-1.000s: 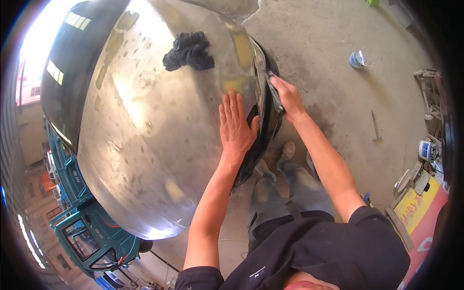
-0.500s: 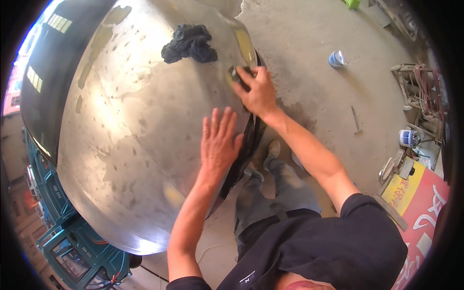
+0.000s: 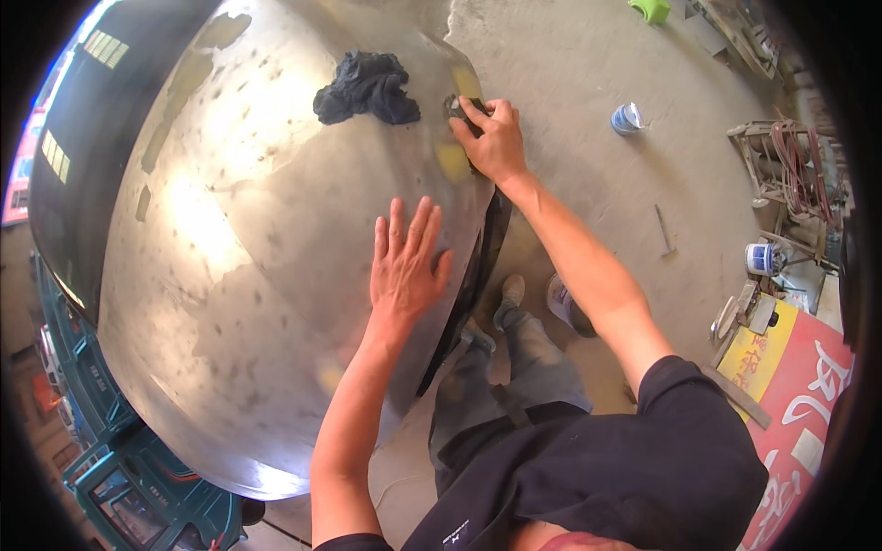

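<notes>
A large car hood (image 3: pixel 285 220), sanded to dull grey with darker spots and blotches, fills the left and middle. My right hand (image 3: pixel 496 147) grips a small dark block (image 3: pixel 454 107) and presses it to the hood's right edge. Just nearer than it is a yellow filler patch (image 3: pixel 452 162); another yellow area shows beyond the block. The block's underside is hidden. My left hand (image 3: pixel 407 266) lies flat on the metal with its fingers spread, holding nothing. A crumpled dark cloth (image 3: pixel 366 90) rests on the hood, left of the block.
On the concrete floor to the right are a blue-and-white bucket (image 3: pixel 627 118), a hammer-like tool (image 3: pixel 663 230) and a second bucket (image 3: pixel 761 259). Another bucket (image 3: pixel 570 303) stands by my feet. A rack with hoses (image 3: pixel 795 165) is at far right; teal crates (image 3: pixel 152 496) stand lower left.
My right hand has slid the dark block farther away along the hood's edge, uncovering the nearer yellow patch. My left hand stays flat on the metal. The view has shifted slightly.
</notes>
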Demonstrator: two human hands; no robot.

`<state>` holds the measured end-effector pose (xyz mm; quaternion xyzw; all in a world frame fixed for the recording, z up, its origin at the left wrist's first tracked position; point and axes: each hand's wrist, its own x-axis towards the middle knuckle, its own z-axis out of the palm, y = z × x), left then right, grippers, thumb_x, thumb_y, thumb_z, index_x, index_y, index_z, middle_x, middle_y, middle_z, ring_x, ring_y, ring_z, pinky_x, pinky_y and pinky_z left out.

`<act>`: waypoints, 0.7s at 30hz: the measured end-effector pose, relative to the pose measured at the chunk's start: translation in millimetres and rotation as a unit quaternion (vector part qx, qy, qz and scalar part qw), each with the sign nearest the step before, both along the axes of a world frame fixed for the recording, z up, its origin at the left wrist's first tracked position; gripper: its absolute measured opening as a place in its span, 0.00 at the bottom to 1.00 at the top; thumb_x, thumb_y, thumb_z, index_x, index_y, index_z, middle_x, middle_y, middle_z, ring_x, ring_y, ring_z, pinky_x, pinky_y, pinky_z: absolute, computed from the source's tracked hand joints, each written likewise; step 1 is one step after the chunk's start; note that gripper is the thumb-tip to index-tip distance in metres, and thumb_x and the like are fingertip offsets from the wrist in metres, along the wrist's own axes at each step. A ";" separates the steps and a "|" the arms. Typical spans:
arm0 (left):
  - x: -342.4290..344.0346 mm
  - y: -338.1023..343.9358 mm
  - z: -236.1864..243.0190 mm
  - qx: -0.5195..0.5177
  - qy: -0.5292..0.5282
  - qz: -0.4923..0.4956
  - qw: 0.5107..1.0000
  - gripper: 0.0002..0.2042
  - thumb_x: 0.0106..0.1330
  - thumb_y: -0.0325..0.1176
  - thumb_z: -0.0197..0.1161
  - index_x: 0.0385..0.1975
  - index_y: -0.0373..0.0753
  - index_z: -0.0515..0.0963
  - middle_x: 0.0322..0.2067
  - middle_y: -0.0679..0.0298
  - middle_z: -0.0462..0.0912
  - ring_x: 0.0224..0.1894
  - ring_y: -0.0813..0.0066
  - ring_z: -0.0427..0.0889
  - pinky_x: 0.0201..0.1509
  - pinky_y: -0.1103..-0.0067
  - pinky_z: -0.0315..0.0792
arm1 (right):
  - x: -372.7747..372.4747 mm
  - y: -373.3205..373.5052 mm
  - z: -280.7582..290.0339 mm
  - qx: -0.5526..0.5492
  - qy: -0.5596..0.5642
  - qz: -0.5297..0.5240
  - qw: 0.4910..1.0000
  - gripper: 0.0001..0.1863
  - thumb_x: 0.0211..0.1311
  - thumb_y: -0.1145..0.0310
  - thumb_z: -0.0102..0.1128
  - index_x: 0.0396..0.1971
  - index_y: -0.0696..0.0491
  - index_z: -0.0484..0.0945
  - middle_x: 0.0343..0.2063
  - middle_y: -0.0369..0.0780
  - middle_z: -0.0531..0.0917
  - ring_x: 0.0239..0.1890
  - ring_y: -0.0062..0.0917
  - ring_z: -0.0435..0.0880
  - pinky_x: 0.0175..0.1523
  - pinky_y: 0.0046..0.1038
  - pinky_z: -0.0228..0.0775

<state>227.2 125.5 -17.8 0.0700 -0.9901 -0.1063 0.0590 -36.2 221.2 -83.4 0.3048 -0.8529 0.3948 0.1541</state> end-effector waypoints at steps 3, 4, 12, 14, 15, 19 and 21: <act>3.0 -17.3 -16.8 0.085 0.056 0.047 0.994 0.41 0.71 0.51 0.72 0.82 0.42 0.69 0.84 0.55 0.64 0.85 0.43 0.61 0.86 0.51 0.57 | 72.6 12.3 -1.6 0.045 0.023 0.040 0.998 0.25 0.64 0.56 0.80 0.61 0.45 0.92 0.54 0.53 0.81 0.56 0.51 0.80 0.60 0.45 0.81; -11.9 -30.0 -14.4 0.076 0.092 0.054 0.991 0.42 0.69 0.51 0.73 0.82 0.43 0.69 0.84 0.53 0.64 0.85 0.42 0.62 0.86 0.51 0.57 | 92.1 14.3 4.8 0.017 0.008 0.073 0.997 0.25 0.64 0.56 0.80 0.61 0.44 0.92 0.55 0.54 0.81 0.57 0.52 0.80 0.61 0.46 0.80; -214.4 -144.7 27.9 -0.122 0.114 0.101 0.981 0.36 0.66 0.51 0.77 0.75 0.51 0.79 0.79 0.55 0.72 0.83 0.45 0.65 0.83 0.50 0.61 | 41.8 -19.6 8.1 0.024 -0.049 -0.011 0.998 0.23 0.68 0.56 0.76 0.61 0.44 0.92 0.58 0.54 0.79 0.60 0.53 0.79 0.61 0.47 0.81; -221.0 -156.5 20.6 -0.106 0.063 0.104 0.987 0.29 0.65 0.49 0.76 0.67 0.50 0.84 0.72 0.59 0.80 0.80 0.51 0.70 0.81 0.52 0.64 | 58.4 -9.7 11.6 0.008 -0.052 0.039 0.998 0.23 0.68 0.55 0.77 0.61 0.43 0.92 0.57 0.53 0.80 0.60 0.52 0.79 0.61 0.47 0.81; -218.7 -158.2 16.2 -0.075 0.076 0.080 0.991 0.25 0.64 0.47 0.76 0.62 0.49 0.87 0.68 0.61 0.84 0.78 0.54 0.72 0.79 0.54 0.66 | 62.4 -3.4 12.9 0.005 -0.056 0.062 0.997 0.23 0.68 0.55 0.77 0.61 0.43 0.92 0.56 0.53 0.80 0.60 0.52 0.79 0.61 0.47 0.81; -175.1 -116.1 4.6 0.014 0.147 -0.061 0.987 0.13 0.59 0.39 0.76 0.43 0.47 0.90 0.53 0.69 0.92 0.67 0.59 0.83 0.71 0.58 0.73 | 9.5 -2.4 2.2 -0.001 -0.038 -0.033 0.999 0.24 0.65 0.55 0.79 0.60 0.42 0.93 0.54 0.51 0.80 0.59 0.51 0.80 0.61 0.46 0.81; -132.7 -109.9 3.3 0.021 0.189 -0.120 0.974 0.11 0.55 0.35 0.76 0.37 0.46 0.88 0.51 0.69 0.92 0.64 0.57 0.85 0.70 0.60 0.74 | 39.1 -2.3 0.2 0.010 -0.021 -0.020 1.000 0.24 0.66 0.54 0.78 0.60 0.43 0.93 0.53 0.51 0.81 0.58 0.51 0.80 0.61 0.46 0.81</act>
